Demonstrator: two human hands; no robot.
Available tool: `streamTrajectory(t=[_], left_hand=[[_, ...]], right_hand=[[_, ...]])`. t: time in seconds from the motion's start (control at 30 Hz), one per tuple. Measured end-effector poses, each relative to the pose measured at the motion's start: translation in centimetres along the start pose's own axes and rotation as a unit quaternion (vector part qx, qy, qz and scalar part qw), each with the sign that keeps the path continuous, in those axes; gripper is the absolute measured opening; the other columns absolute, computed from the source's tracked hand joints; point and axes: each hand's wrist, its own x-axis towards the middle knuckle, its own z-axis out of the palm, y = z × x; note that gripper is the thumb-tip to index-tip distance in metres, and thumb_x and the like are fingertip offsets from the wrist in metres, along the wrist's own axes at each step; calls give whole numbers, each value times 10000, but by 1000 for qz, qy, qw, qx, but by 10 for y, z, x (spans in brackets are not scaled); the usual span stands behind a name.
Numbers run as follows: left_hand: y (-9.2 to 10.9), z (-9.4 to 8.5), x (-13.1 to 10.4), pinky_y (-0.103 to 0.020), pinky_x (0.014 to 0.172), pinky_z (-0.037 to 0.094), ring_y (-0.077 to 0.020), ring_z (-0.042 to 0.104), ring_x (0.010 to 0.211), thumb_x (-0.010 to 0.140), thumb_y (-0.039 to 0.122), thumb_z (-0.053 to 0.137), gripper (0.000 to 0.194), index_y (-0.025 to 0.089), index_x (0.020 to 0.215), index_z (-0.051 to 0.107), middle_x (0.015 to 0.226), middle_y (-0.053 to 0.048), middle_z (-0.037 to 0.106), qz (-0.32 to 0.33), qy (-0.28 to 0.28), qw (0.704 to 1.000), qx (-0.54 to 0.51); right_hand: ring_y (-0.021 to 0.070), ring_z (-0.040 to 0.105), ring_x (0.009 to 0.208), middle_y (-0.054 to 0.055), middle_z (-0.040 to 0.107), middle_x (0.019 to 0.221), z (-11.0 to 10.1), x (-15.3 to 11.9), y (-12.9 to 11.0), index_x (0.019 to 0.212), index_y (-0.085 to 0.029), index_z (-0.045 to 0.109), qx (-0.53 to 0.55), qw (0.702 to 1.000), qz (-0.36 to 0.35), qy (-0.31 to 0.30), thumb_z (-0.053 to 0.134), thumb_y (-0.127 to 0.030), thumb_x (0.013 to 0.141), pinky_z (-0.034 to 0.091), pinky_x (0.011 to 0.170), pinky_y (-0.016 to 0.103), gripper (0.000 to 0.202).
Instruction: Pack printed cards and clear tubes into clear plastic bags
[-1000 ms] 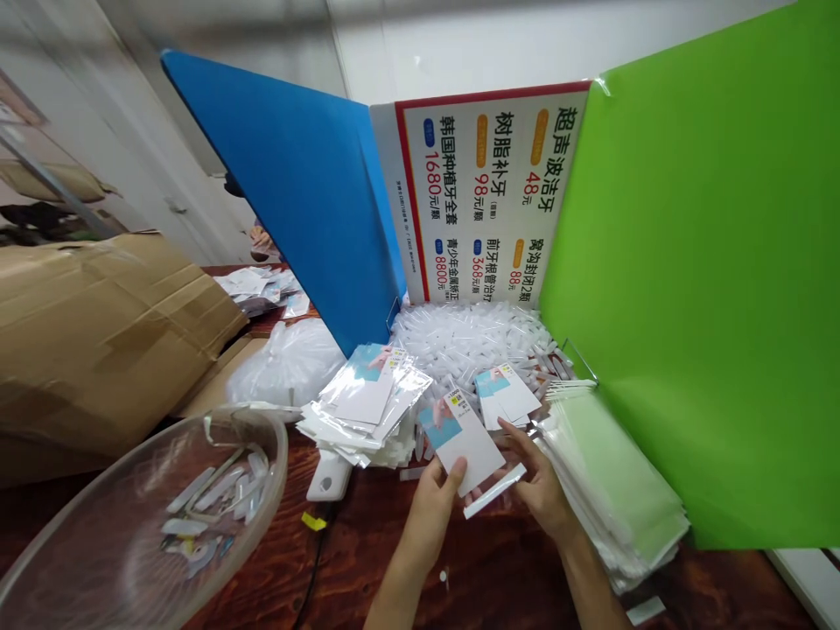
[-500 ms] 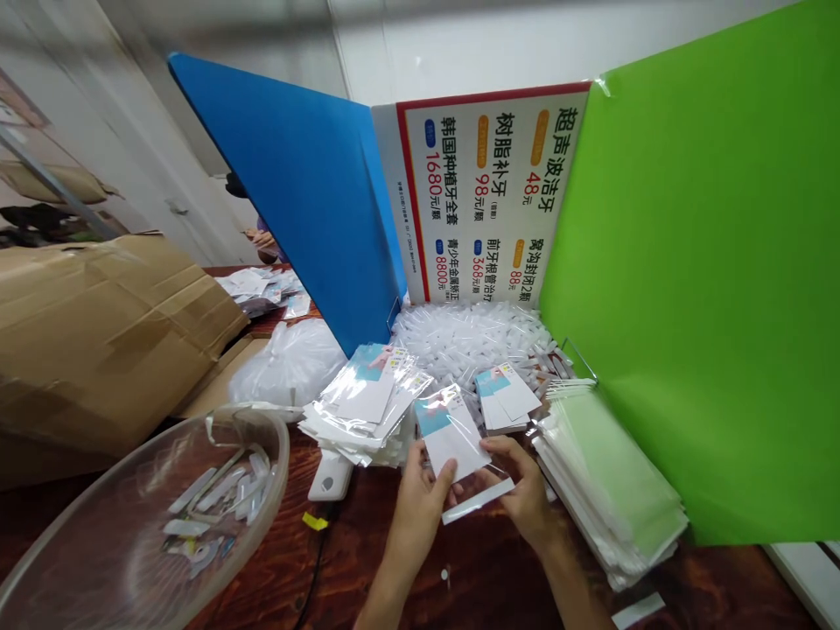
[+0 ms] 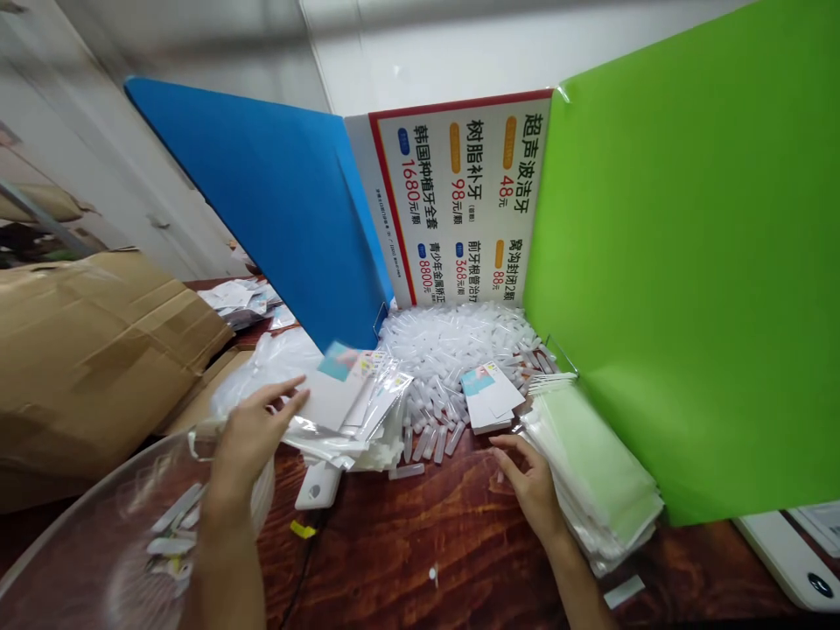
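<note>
My left hand [image 3: 259, 429] grips the edge of a bagged card [image 3: 333, 389] with a blue and pink picture, over the pile of filled clear bags [image 3: 374, 437]. My right hand [image 3: 525, 477] hovers above the wooden table, thumb and fingertips near each other; whether something tiny lies between them is too small to tell. Just beyond it lies a small stack of white cards [image 3: 489, 398]. To its right is a thick stack of clear bags [image 3: 594, 472]. Behind the cards spreads a heap of small clear plastic tubes [image 3: 452, 346].
Blue [image 3: 262, 210] and green [image 3: 682, 262] boards stand around a printed panel [image 3: 459, 201]. At left are a clear plastic basin [image 3: 118, 525], a cardboard box [image 3: 98, 350] and a white plastic bag [image 3: 262, 367]. A white device [image 3: 318, 484] with a cable lies below the bag pile.
My left hand has carried the bagged card left onto the pile. My right hand has let go of it and stayed near the card stack. The view has shifted slightly right.
</note>
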Motion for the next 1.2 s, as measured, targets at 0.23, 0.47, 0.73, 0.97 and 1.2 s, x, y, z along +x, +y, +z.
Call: streamTrajectory(t=[0.23, 0.47, 0.73, 0.97, 1.2], left_hand=[[-42, 28, 30, -454, 1000, 440, -349, 612, 1086, 709, 656, 585, 518, 214, 932, 739, 1109, -137, 703, 72, -38, 995, 61], [-23, 38, 28, -402, 963, 470, -353, 636, 1081, 640, 635, 681, 468, 214, 839, 710, 1004, -97, 770, -77, -123, 988, -58], [-28, 41, 23, -376, 928, 461, -357, 632, 1093, 655, 704, 654, 598, 169, 919, 695, 1062, -139, 752, -94, -141, 984, -49], [-21, 47, 29, -335, 655, 516, -298, 676, 814, 656, 745, 645, 634, 152, 882, 667, 831, -83, 736, -135, -224, 964, -52], [-19, 47, 21, -336, 714, 560, -297, 677, 983, 696, 718, 650, 671, 190, 1111, 665, 1124, -92, 742, -128, -264, 950, -109]], right_hand=[[241, 700, 840, 88, 741, 946, 29, 11, -1, 1055, -200, 697, -16, 999, -12, -27, 595, -552, 906, 569, 777, 353, 396], [274, 239, 1516, 107, 299, 1632, 150, 51, -19, 1555, -188, 295, -43, 992, -2, -118, 469, -580, 947, 225, 1224, 451, 744], [306, 4, 1550, 153, 72, 1680, 208, 100, -29, 1592, -80, 90, -62, 994, 13, -86, 576, -387, 884, 54, 1248, 490, 912], [280, 74, 1550, 173, 64, 1677, 206, 104, -24, 1593, -64, 2, -31, 997, 36, -68, 558, -426, 876, 146, 1239, 433, 976], [282, 180, 1534, 157, 129, 1672, 207, 104, -22, 1597, -111, -10, -2, 998, 31, -56, 564, -428, 877, 233, 1217, 434, 974]])
